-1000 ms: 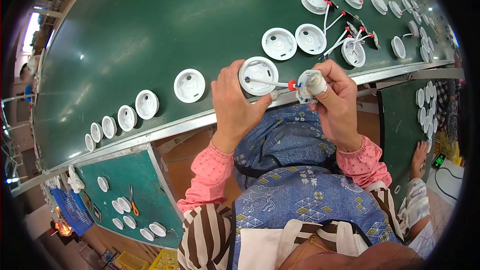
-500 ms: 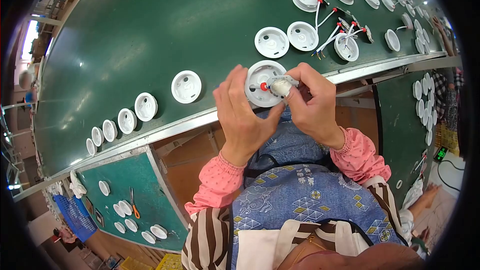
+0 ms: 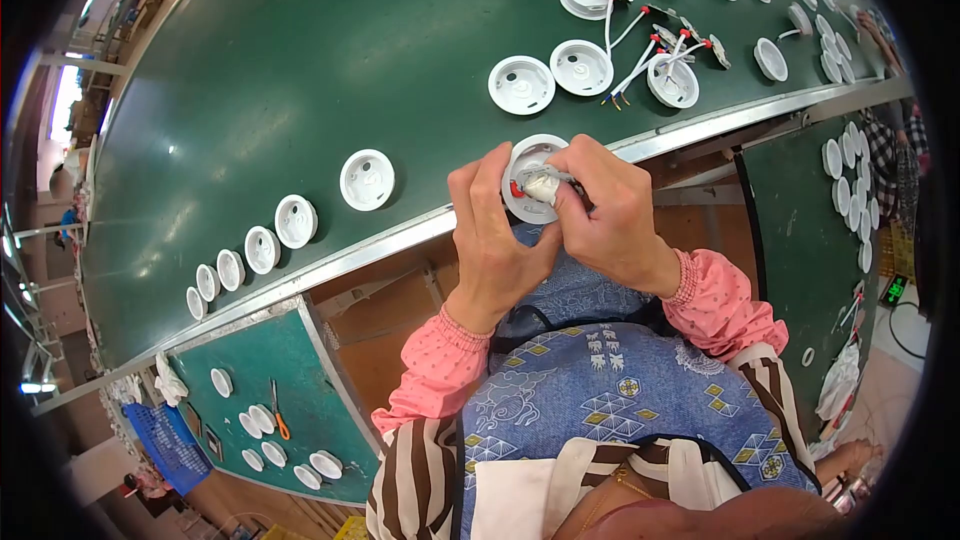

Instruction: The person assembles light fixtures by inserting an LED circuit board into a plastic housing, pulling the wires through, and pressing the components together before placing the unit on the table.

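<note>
A round white housing is held at the bench's front edge, its hollow side facing me. My left hand grips its left and lower rim between thumb and fingers. Over the housing's right side, my right hand pinches a small part with a whitish covering. A red connector shows beside that part, inside the housing. Just beyond my hands, two empty white housings lie on the green bench.
Wired pieces with red connectors lie at the back right, near more housings. A row of white housings runs left along the metal edge. Orange-handled scissors and small housings lie on the lower-left surface. A person's arm shows at lower right.
My left hand now wraps the housing's rim more closely, and my right hand has moved the small part further into it. The view has shifted slightly.
</note>
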Demonstrator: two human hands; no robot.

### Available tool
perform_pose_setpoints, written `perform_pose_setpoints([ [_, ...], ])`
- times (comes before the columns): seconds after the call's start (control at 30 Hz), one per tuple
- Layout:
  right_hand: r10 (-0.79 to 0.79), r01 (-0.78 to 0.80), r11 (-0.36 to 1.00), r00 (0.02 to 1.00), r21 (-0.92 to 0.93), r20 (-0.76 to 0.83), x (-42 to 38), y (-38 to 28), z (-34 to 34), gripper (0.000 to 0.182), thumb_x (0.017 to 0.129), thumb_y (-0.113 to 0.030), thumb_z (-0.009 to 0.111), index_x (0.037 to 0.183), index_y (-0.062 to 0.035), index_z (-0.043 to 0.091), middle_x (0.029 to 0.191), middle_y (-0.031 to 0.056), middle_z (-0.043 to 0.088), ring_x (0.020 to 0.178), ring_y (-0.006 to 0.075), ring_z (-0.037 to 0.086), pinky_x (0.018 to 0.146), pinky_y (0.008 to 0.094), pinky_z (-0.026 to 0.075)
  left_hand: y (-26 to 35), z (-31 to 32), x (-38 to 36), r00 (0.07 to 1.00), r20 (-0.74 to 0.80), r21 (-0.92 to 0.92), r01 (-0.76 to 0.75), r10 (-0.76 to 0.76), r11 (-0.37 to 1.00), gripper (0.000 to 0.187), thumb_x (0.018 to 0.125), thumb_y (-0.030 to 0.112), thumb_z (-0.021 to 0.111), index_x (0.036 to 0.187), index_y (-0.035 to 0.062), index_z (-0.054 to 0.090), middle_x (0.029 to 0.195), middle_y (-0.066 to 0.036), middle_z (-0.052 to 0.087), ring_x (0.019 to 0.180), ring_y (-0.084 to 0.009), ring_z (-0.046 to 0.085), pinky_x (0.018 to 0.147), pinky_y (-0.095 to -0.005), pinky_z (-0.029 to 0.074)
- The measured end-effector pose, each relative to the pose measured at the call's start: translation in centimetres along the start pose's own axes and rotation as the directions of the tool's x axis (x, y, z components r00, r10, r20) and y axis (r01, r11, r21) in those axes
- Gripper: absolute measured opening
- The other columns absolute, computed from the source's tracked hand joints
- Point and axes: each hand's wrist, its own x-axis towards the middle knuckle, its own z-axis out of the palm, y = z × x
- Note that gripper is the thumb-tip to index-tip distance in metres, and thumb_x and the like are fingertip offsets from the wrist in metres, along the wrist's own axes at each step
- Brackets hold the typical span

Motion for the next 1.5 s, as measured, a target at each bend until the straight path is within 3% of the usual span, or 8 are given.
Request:
perform_pose_setpoints([
  [0.2,-0.046,0.046,0.999,0.998,-0.001,-0.043,-0.2,0.2,-0.6,0.018,0.075,0.006,0.062,0.092,-0.001,0.059,0.081,0.0144,0.059,0.067,0.0356,0.062,0.057,0.0418,0.048,0.8,0.1,0.3,0.999,0.049,-0.035,0.002,-0.001,0.999,0.083,0.066,-0.005,0.08,0.14,-0.0033,0.043,0.122,-0.021,0.049,0.11,-0.0357,0.057,0.092,-0.0397,0.053],
  [0.27,-0.064,0.064,0.998,0.996,0.003,-0.066,-0.3,0.6,-0.7,0.018,0.075,0.007,0.062,0.091,-0.0011,0.059,0.081,0.0143,0.059,0.067,0.0353,0.062,0.057,0.0417,0.048,1.1,-0.5,0.3,0.987,0.117,-0.289,0.142,-0.113,0.947,0.08,0.07,-0.004,0.08,0.141,-0.0043,0.044,0.127,-0.019,0.05,0.114,-0.0293,0.058,0.095,-0.0375,0.052],
  [0.4,-0.105,0.107,0.993,0.993,0.047,-0.049,-0.6,0.7,-2.0,0.018,0.076,0.008,0.063,0.091,-0.0009,0.059,0.079,0.014,0.058,0.065,0.0344,0.061,0.056,0.0414,0.047,1.9,-2.0,0.3,0.882,0.343,-0.706,0.468,-0.322,0.531,0.072,0.077,-0.012,0.069,0.143,-0.0035,0.042,0.135,-0.02,0.05,0.126,-0.0275,0.056,0.106,-0.0371,0.049],
  [0.5,-0.124,0.127,0.984,0.992,0.127,-0.035,-1.0,0.6,-2.2,0.018,0.076,0.009,0.064,0.09,-0.0008,0.058,0.078,0.0139,0.057,0.064,0.0342,0.06,0.055,0.0411,0.046,-0.1,-2.7,-0.2,0.859,0.435,-0.654,0.508,-0.27,0.561,0.065,0.082,-0.015,0.062,0.143,-0.0048,0.041,0.138,-0.02,0.052,0.127,-0.0271,0.058,0.104,-0.0366,0.05],
  [0.73,-0.151,0.152,0.975,0.988,0.163,-0.019,-1.2,0.9,-3.7,0.024,0.07,0.013,0.063,0.09,0.0006,0.061,0.076,0.0131,0.056,0.062,0.0316,0.058,0.055,0.0373,0.045,0.3,-3.9,2.4,0.797,0.587,-0.257,0.348,-0.14,0.901,0.018,0.093,0.007,0.067,0.109,-0.0019,0.07,0.085,-0.009,0.073,0.077,-0.0145,0.07,0.069,-0.0273,0.053],
  [1.23,-0.14,0.138,0.989,0.99,0.058,0.031,-1.0,-0.6,-6.5,0.049,0.064,0.005,0.074,0.111,-0.0035,0.064,0.099,0.0144,0.059,0.09,0.0332,0.062,0.073,0.0403,0.051,-0.9,-2.3,0.2,0.885,0.434,-0.411,0.36,-0.168,0.837,0.016,0.096,0.009,0.067,0.107,-0.0014,0.073,0.081,-0.004,0.071,0.07,-0.0109,0.064,0.063,-0.026,0.05],
  [1.4,-0.188,0.209,0.976,0.944,-0.053,0.27,-0.4,-1.5,-8.0,0.071,0.061,-0.005,0.082,0.128,-0.0082,0.06,0.127,0.0181,0.051,0.117,0.0385,0.052,0.097,0.0468,0.044,1.2,-2.7,0.8,0.835,0.535,-0.397,0.38,-0.125,0.835,0.014,0.098,0.007,0.062,0.106,-0.0012,0.07,0.083,-0.007,0.072,0.068,-0.0154,0.066,0.063,-0.029,0.051],
  [1.5,-0.179,0.174,0.984,0.92,0.044,0.349,-0.6,-0.4,-7.3,0.067,0.061,-0.006,0.083,0.124,-0.0069,0.059,0.123,0.0168,0.053,0.109,0.0367,0.056,0.092,0.045,0.048,2.8,-3.5,1.7,0.77,0.627,-0.304,0.378,-0.115,0.875,0.015,0.096,0.002,0.059,0.107,0.0007,0.069,0.083,-0.012,0.071,0.069,-0.0218,0.07,0.064,-0.0322,0.052],
])
